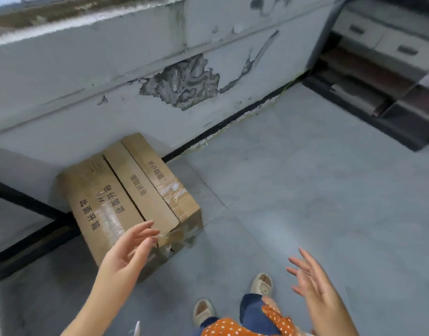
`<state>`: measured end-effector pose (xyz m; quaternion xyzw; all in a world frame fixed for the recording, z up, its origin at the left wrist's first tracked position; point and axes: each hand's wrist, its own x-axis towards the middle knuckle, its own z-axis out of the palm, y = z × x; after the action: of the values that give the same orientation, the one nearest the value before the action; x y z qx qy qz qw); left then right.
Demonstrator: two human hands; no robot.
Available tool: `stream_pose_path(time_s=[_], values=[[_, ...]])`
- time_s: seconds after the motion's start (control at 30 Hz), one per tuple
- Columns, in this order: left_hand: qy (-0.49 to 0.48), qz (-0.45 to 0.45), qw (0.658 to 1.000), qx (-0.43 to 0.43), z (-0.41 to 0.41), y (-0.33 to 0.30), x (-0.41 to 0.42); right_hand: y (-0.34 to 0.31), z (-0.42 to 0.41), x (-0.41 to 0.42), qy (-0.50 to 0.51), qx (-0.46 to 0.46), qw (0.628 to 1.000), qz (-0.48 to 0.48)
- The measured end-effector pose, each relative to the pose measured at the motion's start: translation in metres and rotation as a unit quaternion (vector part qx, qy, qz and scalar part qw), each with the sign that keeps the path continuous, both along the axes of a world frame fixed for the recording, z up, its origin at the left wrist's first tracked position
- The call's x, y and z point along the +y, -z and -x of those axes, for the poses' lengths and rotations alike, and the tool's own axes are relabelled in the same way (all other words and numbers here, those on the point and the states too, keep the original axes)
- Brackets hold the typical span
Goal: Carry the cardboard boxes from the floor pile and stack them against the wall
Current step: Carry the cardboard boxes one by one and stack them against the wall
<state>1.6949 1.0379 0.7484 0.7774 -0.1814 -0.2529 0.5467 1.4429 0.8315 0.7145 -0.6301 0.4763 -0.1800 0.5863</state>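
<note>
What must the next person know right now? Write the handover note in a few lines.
Left hand: open, fingers straight, by the near corner of the cardboard boxes; contact cannot be told.
Right hand: open, holding nothing, above the floor.
Boxes: two appear stacked, the top one taped, against the peeling wall.
Done: these boxes are at the wall.
Left: the floor pile is out of view, so remaining boxes cannot be counted; fetch any that remain.

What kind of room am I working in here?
Probably a worn storeroom or back room: a grey wall with peeling paint, a bare grey tiled floor, taped cardboard boxes against the wall, and a drawer cabinet at far right.
</note>
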Motion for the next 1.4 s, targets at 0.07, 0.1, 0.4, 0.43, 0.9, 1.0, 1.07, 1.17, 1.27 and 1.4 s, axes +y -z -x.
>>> stream_pose_path(time_s=[0.07,0.1,0.4,0.43,0.9,1.0,1.07,1.17,1.27,1.4], values=[[0.041,0.005,0.999,-0.006,0.006,-0.006,-0.012,-0.006,0.024,0.007,0.062,-0.011,0.998,0.010],[0.061,0.008,0.998,-0.009,0.011,-0.008,-0.019,-0.009,0.036,0.011,0.090,-0.015,0.996,0.014],[0.228,0.046,0.972,0.021,0.112,-0.022,-0.073,-0.022,0.188,0.072,0.347,-0.062,0.934,0.060],[0.245,0.051,0.968,0.021,0.129,-0.024,-0.080,-0.023,0.209,0.081,0.372,-0.065,0.924,0.065],[0.464,0.065,0.884,0.013,0.471,-0.020,-0.120,-0.028,0.527,0.191,0.547,-0.031,0.829,0.115],[0.520,0.062,0.852,0.003,0.529,-0.024,-0.132,-0.028,0.573,0.215,0.597,-0.033,0.793,0.116],[0.548,0.062,0.834,0.001,0.564,-0.025,-0.143,-0.025,0.594,0.228,0.634,-0.037,0.764,0.111],[0.592,0.057,0.804,-0.002,0.616,-0.023,-0.159,-0.016,0.621,0.241,0.682,-0.054,0.724,0.090],[0.631,0.049,0.774,-0.005,0.665,-0.018,-0.175,-0.008,0.646,0.246,0.716,-0.049,0.693,0.069],[0.665,0.043,0.745,-0.005,0.737,-0.008,-0.212,-0.001,0.692,0.230,0.755,-0.033,0.652,0.068]])
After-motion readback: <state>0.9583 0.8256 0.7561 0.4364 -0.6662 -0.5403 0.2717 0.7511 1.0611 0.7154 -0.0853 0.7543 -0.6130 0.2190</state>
